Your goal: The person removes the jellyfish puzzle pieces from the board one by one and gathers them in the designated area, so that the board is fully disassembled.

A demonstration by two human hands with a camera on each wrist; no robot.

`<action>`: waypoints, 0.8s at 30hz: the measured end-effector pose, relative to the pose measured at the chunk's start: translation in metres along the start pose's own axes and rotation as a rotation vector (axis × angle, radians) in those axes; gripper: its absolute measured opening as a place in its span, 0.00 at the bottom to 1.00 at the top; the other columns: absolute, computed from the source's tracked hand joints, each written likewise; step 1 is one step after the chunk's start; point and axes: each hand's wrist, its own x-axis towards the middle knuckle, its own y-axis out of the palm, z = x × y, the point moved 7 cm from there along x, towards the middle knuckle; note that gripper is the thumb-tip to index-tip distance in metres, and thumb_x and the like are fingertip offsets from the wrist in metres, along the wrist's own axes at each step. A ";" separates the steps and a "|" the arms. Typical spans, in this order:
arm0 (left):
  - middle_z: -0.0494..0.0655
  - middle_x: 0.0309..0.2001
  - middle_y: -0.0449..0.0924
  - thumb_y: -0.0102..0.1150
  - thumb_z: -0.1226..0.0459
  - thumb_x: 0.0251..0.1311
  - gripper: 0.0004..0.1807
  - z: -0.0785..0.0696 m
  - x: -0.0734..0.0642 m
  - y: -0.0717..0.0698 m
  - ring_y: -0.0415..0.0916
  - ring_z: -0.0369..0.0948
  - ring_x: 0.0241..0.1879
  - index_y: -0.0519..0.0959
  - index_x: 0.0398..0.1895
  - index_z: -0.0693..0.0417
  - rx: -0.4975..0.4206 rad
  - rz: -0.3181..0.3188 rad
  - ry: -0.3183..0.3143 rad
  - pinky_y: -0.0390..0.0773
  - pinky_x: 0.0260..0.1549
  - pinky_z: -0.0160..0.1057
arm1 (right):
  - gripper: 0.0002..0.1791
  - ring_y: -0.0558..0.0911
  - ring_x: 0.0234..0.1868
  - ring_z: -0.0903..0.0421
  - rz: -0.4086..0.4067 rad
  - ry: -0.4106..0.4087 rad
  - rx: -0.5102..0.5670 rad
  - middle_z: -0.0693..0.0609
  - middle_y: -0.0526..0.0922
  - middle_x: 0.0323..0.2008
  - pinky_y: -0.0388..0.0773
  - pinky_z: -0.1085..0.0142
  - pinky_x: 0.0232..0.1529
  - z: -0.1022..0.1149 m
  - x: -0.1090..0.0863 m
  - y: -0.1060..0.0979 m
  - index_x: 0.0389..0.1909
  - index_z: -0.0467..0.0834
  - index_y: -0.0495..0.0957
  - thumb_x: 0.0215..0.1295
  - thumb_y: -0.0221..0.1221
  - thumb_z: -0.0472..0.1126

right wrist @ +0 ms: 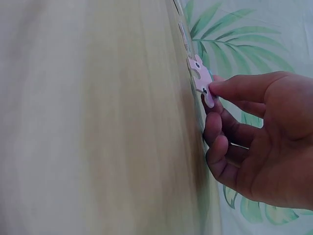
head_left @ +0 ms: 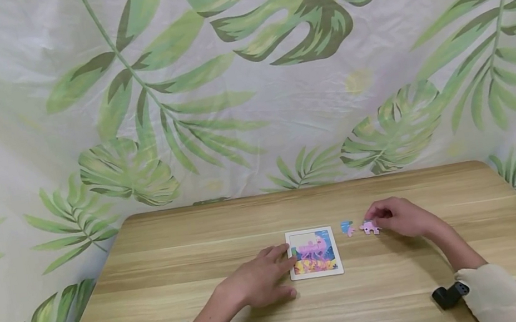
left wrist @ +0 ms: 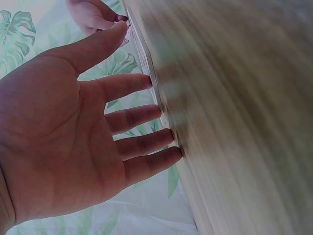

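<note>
A square jigsaw puzzle [head_left: 314, 259] in a white frame lies on the table, with a pink, blue and yellow picture and a pale gap at its upper left. My left hand [head_left: 263, 277] rests at the frame's left edge, its fingers spread and fairly straight. To the right of the frame, my right hand [head_left: 401, 217] pinches a pink puzzle piece [right wrist: 201, 81] between thumb and fingers. In the right wrist view that piece is tilted up, and two dark eye dots show on it. A loose blue and pink puzzle piece [head_left: 347, 227] lies between the frame and the right hand.
The wooden table [head_left: 174, 242] has rounded far corners. Behind it hangs a pale cloth [head_left: 301, 114] printed with green leaves. Each sleeve has a dark device at the cuff, the right device [head_left: 449, 295] showing more fully.
</note>
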 end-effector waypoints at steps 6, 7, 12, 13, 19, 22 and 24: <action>0.49 0.87 0.55 0.62 0.44 0.75 0.39 -0.001 0.000 -0.001 0.55 0.55 0.85 0.67 0.83 0.45 0.006 0.001 0.005 0.70 0.77 0.58 | 0.07 0.75 0.38 0.56 -0.009 0.003 -0.044 0.51 0.85 0.37 0.73 0.67 0.38 0.005 0.007 0.000 0.45 0.43 0.87 0.74 0.62 0.32; 0.49 0.86 0.55 0.62 0.44 0.75 0.39 -0.001 -0.001 -0.001 0.55 0.55 0.85 0.67 0.83 0.44 0.009 0.001 0.004 0.70 0.77 0.58 | 0.07 0.75 0.38 0.56 -0.010 0.001 -0.050 0.51 0.85 0.37 0.73 0.67 0.38 0.006 0.008 0.000 0.45 0.43 0.87 0.74 0.61 0.32; 0.50 0.86 0.56 0.64 0.44 0.74 0.38 -0.001 -0.002 -0.003 0.55 0.54 0.85 0.68 0.83 0.45 0.004 -0.003 -0.002 0.70 0.77 0.58 | 0.08 0.77 0.39 0.57 -0.018 -0.012 -0.075 0.51 0.87 0.39 0.75 0.66 0.41 0.008 0.011 0.000 0.45 0.42 0.87 0.74 0.61 0.33; 0.50 0.86 0.56 0.64 0.44 0.74 0.38 -0.001 -0.002 -0.003 0.55 0.54 0.85 0.68 0.83 0.45 0.001 -0.003 -0.002 0.70 0.77 0.58 | 0.07 0.77 0.39 0.57 -0.019 -0.014 -0.079 0.51 0.88 0.39 0.76 0.66 0.41 0.008 0.012 0.000 0.46 0.42 0.87 0.74 0.61 0.33; 0.49 0.86 0.57 0.64 0.44 0.73 0.38 -0.003 -0.002 0.000 0.56 0.54 0.85 0.68 0.82 0.45 0.002 -0.007 0.006 0.73 0.75 0.58 | 0.08 0.78 0.39 0.58 -0.002 -0.018 -0.074 0.51 0.86 0.38 0.77 0.68 0.40 0.008 0.010 0.002 0.45 0.40 0.86 0.68 0.64 0.30; 0.49 0.86 0.57 0.64 0.44 0.73 0.39 -0.003 -0.002 -0.001 0.56 0.54 0.84 0.69 0.82 0.45 0.007 -0.012 0.005 0.73 0.74 0.59 | 0.10 0.78 0.39 0.58 0.001 -0.026 -0.073 0.50 0.86 0.38 0.77 0.67 0.40 0.009 0.009 0.002 0.45 0.39 0.86 0.65 0.65 0.28; 0.50 0.86 0.57 0.65 0.43 0.73 0.39 -0.003 -0.002 -0.002 0.57 0.54 0.84 0.69 0.82 0.45 0.010 -0.014 0.003 0.73 0.74 0.59 | 0.10 0.78 0.39 0.58 -0.004 -0.025 -0.081 0.50 0.86 0.38 0.77 0.67 0.40 0.009 0.010 0.002 0.45 0.39 0.86 0.64 0.64 0.27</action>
